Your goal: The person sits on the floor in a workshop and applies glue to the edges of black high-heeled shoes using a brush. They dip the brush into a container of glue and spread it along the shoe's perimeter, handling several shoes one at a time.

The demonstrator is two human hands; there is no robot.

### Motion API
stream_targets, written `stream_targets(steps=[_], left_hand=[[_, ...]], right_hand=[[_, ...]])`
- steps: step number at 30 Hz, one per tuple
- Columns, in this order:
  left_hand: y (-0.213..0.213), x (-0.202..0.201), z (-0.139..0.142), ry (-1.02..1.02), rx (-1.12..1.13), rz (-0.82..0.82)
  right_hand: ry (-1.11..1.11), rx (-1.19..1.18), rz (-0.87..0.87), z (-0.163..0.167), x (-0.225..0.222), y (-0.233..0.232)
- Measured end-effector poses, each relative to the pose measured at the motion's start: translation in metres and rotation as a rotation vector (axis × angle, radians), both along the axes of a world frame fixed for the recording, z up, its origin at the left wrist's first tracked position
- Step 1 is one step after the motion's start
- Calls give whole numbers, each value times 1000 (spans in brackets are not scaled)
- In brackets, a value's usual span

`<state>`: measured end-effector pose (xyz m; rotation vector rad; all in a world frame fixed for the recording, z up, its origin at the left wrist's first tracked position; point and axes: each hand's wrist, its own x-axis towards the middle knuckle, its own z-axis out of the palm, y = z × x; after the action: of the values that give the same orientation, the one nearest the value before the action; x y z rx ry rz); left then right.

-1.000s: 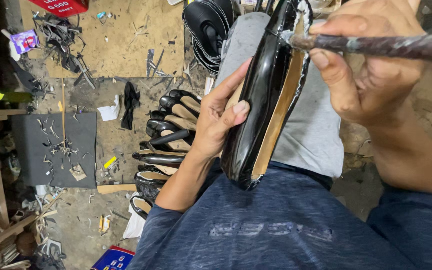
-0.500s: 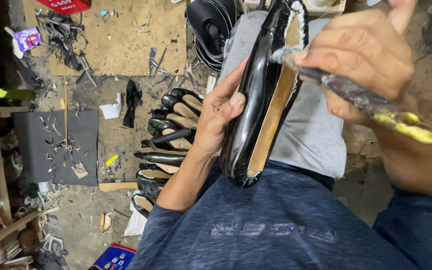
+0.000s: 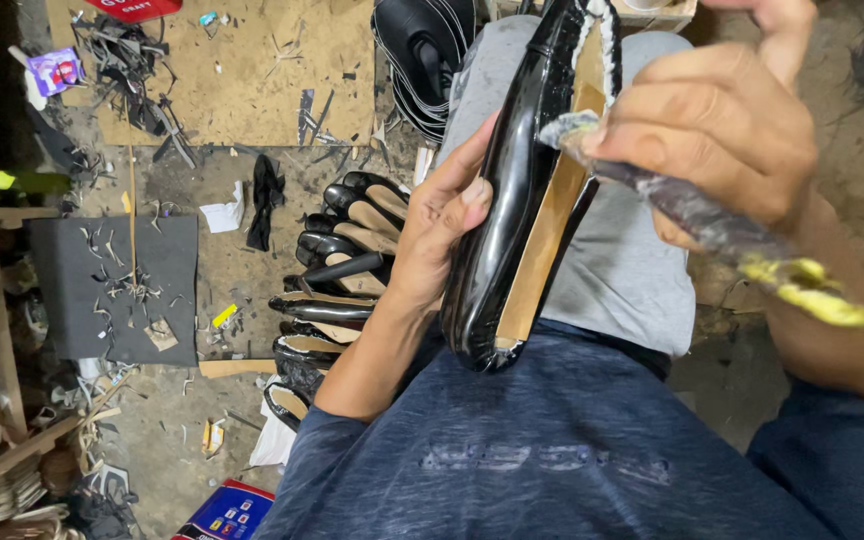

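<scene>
A glossy black shoe upper (image 3: 512, 215) with a tan insole showing stands on edge over my lap. My left hand (image 3: 442, 215) grips its left side, thumb on the black surface. My right hand (image 3: 722, 140) holds a glue-caked brush (image 3: 697, 215) by its dark handle. The brush tip touches the insole near the shoe's upper end, and the handle's yellow-smeared end points down to the right. A grey cloth (image 3: 617, 270) covers my knee under the shoe.
A heap of black shoe uppers (image 3: 337, 270) lies on the floor left of my knee. More black pieces (image 3: 422, 50) are stacked at the top. A dark mat (image 3: 112, 290), a plywood board (image 3: 242, 75) with scraps, and wooden slats at the left edge lie around.
My right hand turned the brush from level to slanting down-right, and its tip moved down along the insole. The left hand and shoe stayed put.
</scene>
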<state>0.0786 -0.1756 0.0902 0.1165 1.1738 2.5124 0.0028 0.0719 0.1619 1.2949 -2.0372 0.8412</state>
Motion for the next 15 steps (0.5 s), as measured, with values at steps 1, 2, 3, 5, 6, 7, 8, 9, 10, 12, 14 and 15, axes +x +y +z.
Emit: stream_targets(steps=[1, 2, 3, 5, 6, 7, 8, 9, 10, 12, 14, 15], left_hand=[[0, 0, 0, -1, 14, -2], [0, 1, 1, -5, 28, -5], [0, 1, 1, 0, 45, -21], [0, 2, 2, 13, 83, -52], [0, 2, 2, 4, 71, -40], [0, 1, 1, -5, 58, -25], [0, 1, 1, -16, 45, -9], [-1, 0, 0, -9, 27, 2], [-1, 0, 0, -1, 11, 9], [-1, 0, -2, 19, 12, 5], [-1, 0, -4, 48, 50, -16], [-2, 0, -4, 31, 74, -14]], right_hand=[[-21, -4, 14, 1, 0, 0], [-43, -8, 27, 1, 0, -1], [-70, -11, 37, 2, 1, -1], [-82, -27, 7, 1, 1, -3], [-81, -38, -4, 0, 2, -4], [-67, -19, 9, -1, 2, -4], [-55, 0, 23, -2, 2, -4], [-40, 18, 37, -3, 3, -4], [-14, 16, 44, -3, 3, -3], [30, 13, 49, -3, 4, -3], [9, 11, 32, -2, 6, -4], [7, 9, 27, -1, 6, -5]])
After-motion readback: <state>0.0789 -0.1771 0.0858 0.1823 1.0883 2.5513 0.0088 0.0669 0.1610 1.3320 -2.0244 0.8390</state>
